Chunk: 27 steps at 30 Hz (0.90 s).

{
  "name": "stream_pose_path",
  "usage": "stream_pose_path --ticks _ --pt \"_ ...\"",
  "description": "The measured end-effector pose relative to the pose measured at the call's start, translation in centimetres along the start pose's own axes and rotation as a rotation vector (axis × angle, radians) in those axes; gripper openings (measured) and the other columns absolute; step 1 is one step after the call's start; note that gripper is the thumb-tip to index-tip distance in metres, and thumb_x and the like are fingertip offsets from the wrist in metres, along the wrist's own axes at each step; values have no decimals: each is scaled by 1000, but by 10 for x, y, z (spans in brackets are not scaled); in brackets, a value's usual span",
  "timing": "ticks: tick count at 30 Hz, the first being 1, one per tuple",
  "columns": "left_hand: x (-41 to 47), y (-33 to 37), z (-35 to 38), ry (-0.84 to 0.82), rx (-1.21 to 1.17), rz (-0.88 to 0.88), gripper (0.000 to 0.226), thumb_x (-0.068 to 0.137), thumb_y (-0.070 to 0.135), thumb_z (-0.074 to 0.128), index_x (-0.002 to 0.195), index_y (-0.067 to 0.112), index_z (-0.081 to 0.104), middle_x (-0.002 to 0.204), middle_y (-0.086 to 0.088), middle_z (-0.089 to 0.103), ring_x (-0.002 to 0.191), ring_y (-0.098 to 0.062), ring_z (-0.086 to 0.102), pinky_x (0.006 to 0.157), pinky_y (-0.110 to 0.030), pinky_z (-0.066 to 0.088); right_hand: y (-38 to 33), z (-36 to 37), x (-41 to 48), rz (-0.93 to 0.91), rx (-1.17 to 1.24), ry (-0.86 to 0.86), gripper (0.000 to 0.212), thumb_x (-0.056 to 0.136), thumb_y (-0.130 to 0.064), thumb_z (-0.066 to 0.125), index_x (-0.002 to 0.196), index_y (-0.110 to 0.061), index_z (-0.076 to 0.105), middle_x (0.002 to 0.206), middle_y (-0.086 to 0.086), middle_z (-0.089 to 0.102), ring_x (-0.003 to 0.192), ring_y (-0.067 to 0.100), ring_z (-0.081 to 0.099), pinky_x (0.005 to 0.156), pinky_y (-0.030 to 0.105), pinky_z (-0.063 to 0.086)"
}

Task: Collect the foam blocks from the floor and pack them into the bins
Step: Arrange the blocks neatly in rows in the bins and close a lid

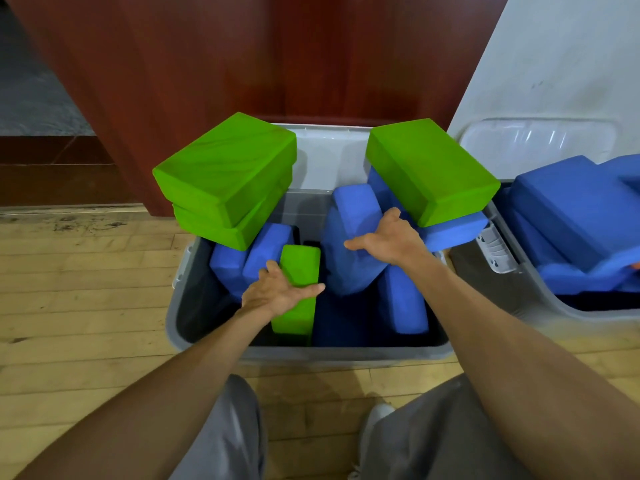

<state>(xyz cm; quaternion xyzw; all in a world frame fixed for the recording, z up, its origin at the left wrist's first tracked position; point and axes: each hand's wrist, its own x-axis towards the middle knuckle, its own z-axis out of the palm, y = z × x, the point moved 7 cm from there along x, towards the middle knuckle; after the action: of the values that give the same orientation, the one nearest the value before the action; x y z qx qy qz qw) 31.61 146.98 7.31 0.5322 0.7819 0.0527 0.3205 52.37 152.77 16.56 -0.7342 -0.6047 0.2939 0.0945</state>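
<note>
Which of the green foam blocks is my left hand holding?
The green block standing on end down inside the grey bin, gripped by the left hand. The stacked green pair and the right-hand green one lie flat atop the pile.

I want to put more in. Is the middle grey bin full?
Nearly full: green foam blocks stack above the grey plastic bin's rim, though dark gaps show inside.

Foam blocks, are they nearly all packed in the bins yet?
Nearly. Done: the front bin and the right bin hold many blocks, and no blocks show on the floor. In hand: the left hand grips an upright green block, the right hand grips a tilted blue block, both inside the front bin. Left: the green stack and the single green block perch high above the rim and need settling.
</note>
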Motion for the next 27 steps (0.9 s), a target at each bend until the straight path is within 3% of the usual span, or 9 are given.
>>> stream_pose_path --ticks 3,5,8,11,15,18,20,23,27 --pt "7 -10 0 -137 0 -29 117 70 77 57 149 3 12 156 -13 17 140 -29 31 108 -40 34 -4 -3 3 -11 32 18 103 75 -51 75 142 4 20 144 18 41 130 35 44 101 42 41" --pt "12 -13 -7 -159 48 -14 98 77 75 49 139 0 38 150 -19 30 136 -31 37 108 -40 35 -7 -6 3 -14 62 37 104 74 -55 74 142 4 21 143 17 43 128 34 45 100 42 43" --pt "9 11 -40 124 -88 179 55 94 57 40 97 7 65 123 -23 53 117 -33 51 98 -35 39 -13 -10 0 -35 46 81 102 73 -59 72 141 1 26 141 15 46 127 33 48 96 41 44" --pt "-8 49 -66 220 -497 361 33 97 41 47 115 17 61 119 -8 58 110 -21 54 97 -30 38 -21 -13 -6 -69 34 135 103 71 -63 71 142 -2 27 141 12 47 127 31 48 96 41 45" --pt "-13 86 -51 -151 -918 228 63 84 64 52 134 25 44 130 8 53 115 -17 54 85 -37 44 -39 -10 -9 -201 189 147 78 74 -54 73 130 -8 45 128 8 58 113 25 58 94 38 47" --pt "2 77 -60 66 -997 196 51 72 53 75 110 21 61 107 7 69 92 -10 65 69 -28 50 -43 4 -5 -267 529 -33 27 93 -12 54 120 -11 58 111 5 63 75 14 60 78 29 53" --pt "12 65 -61 189 -1014 128 57 64 47 83 109 16 65 103 1 72 88 -13 68 65 -27 52 -40 13 -6 -269 685 -203 42 91 10 39 124 -8 58 112 0 61 72 8 57 70 22 48" --pt "19 60 -65 338 -900 89 65 61 44 82 116 17 61 109 1 68 96 -17 65 78 -32 53 -23 15 3 -202 698 -197 36 90 9 39 104 -12 63 101 3 63 68 13 58 67 25 50" --pt "10 82 -83 480 -742 305 78 60 40 86 127 19 51 121 5 60 105 -13 56 91 -27 45 21 33 29 -88 241 -137 20 82 -8 51 78 -16 68 90 17 67 88 37 65 84 44 53"
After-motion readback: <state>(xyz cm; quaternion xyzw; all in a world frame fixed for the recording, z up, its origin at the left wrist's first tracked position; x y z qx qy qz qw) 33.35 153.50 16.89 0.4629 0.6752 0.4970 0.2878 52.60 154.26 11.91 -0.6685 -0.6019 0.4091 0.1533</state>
